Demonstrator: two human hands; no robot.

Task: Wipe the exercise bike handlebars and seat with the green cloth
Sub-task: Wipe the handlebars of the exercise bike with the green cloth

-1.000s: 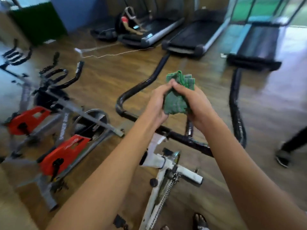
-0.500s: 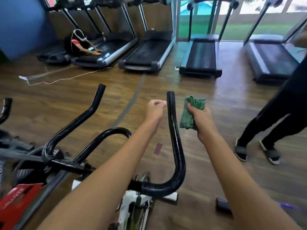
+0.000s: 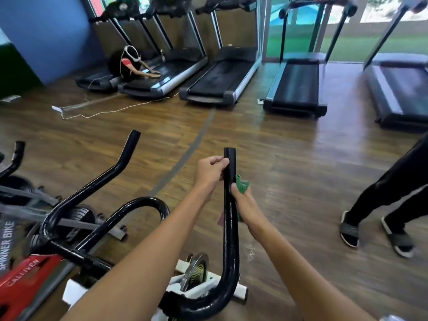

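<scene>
Wiping barely begun: left hand (image 3: 209, 169) pinches the tip of the black right handlebar horn (image 3: 229, 205), right hand (image 3: 243, 205) grips the green cloth (image 3: 242, 186) against its right side, left horn (image 3: 102, 179) apparently unwiped, seat out of view; wood-plank floor (image 3: 278, 158), treadmills (image 3: 220, 75) along the far wall.
</scene>
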